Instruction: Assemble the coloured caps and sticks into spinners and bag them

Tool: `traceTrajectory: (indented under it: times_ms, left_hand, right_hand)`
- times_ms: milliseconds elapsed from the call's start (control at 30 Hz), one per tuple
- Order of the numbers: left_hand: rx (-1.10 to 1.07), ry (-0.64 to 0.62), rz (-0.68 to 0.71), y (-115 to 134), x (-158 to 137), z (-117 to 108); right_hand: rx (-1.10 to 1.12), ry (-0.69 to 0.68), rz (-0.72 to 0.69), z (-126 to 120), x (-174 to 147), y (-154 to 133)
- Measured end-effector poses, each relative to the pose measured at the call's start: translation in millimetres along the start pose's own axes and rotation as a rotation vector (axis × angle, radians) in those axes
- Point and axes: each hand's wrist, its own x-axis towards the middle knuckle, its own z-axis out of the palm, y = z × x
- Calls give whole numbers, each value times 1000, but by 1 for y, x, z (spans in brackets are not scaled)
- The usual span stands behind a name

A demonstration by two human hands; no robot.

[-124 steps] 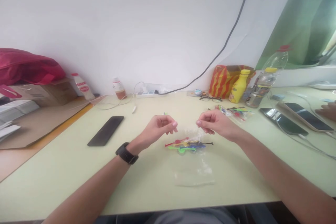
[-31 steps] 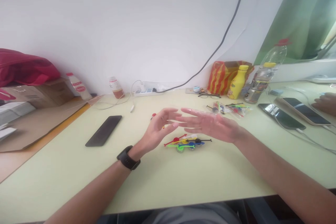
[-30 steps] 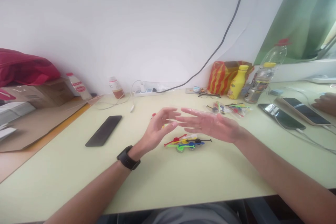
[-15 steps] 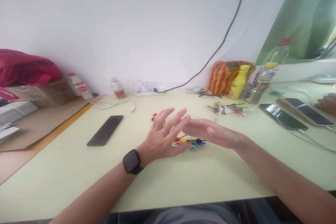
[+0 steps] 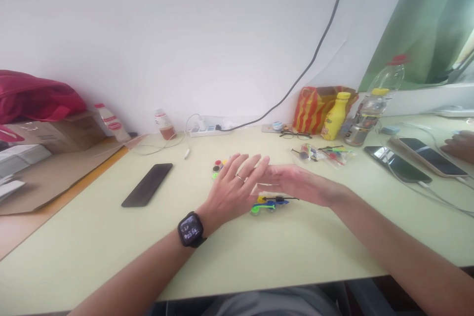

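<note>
My left hand (image 5: 235, 185), with a ring and a black smartwatch (image 5: 191, 229) on its wrist, hovers above the table with fingers stretched out. Opposite it, my right hand (image 5: 296, 182) reaches in from the right, its fingers partly hidden behind the left hand's fingertips. Its visible fingers look extended, and I see nothing held in either hand. Just below the hands lies a group of small plastic pieces (image 5: 272, 205) in green, blue, yellow and black, some with thin sticks and round ends. More small coloured discs (image 5: 217, 168) sit behind my left hand, partly covered by it.
A black phone (image 5: 148, 185) lies at left. Clear bags of plastic pieces (image 5: 326, 154), glasses (image 5: 295, 135), a yellow bottle (image 5: 336, 116) and a striped bag (image 5: 309, 108) stand back right. Phones with cables (image 5: 398, 164) lie right, near another person's hand (image 5: 459, 147). A power strip (image 5: 209, 130) is behind.
My left hand's fingers have drawn closer together, and its thumb no longer shows over the pieces. More of the green and blue pieces is visible. The watch face has lit up.
</note>
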Motion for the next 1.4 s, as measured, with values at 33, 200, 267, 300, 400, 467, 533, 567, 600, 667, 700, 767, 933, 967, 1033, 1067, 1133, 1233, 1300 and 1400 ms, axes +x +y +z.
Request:
traceTrajectory:
  times_ms: [33, 200, 267, 300, 400, 467, 533, 567, 600, 667, 700, 767, 933, 967, 1033, 1067, 1133, 1233, 1300, 1400]
  left_hand:
    - [11, 4, 3, -1, 1, 0]
    - [19, 13, -47, -12, 5, -7]
    - [16, 39, -117, -20, 6, -11]
    - [18, 56, -158, -25, 6, -13]
    - [-9, 98, -290, -41, 4, -15]
    - [-98, 102, -397, -50, 2, -15]
    - [-223, 94, -488, -56, 1, -15]
    - [-284, 86, -522, -58, 0, -14]
    - [-338, 76, -546, -59, 0, -14]
    - [-424, 50, -565, -59, 0, -13]
    - [-456, 36, -564, -58, 0, -13]
    - [-502, 5, -546, -57, 0, -12]
    - [-556, -75, -505, -53, -2, -12]
    - [-561, -82, -500, -52, -2, -12]
    - [-573, -91, -490, -52, -1, -13]
    - [-583, -94, -487, -52, -1, -13]
    - [-613, -97, -488, -52, -1, -13]
    - [-652, -101, -490, -52, -1, -13]
    - [-660, -109, -488, -52, -1, -14]
    - [-640, -114, -475, -52, -2, -14]
  right_hand:
    - [-11, 22, 0, -1, -1, -2]
    - [-148, 328, -54, -18, -6, -8]
    - [-268, 557, -141, -26, -7, -7]
    - [-346, 674, -189, -29, -6, -5]
    - [-625, 839, -252, -30, -1, 7]
    - [-783, 707, -223, -22, 4, 20]
    - [-883, 472, -199, -11, 9, 32]
    - [-925, 356, -192, -6, 11, 37]
    - [-962, 262, -181, -2, 13, 41]
    - [-1034, 147, -154, 4, 16, 46]
    - [-1066, 125, -141, 5, 17, 46]
    - [-1122, 117, -117, 4, 17, 46]
    - [-1184, 105, -54, 1, 16, 43]
    - [-1180, 102, -49, 2, 16, 42]
    - [-1164, 105, -42, 2, 15, 42]
    - [-1155, 111, -36, 3, 15, 41]
    - [-1144, 128, -16, 3, 14, 40]
    - [-1130, 162, 0, 3, 13, 39]
    - [-1123, 158, -1, 3, 14, 40]
    - [-1114, 139, 2, 3, 17, 44]
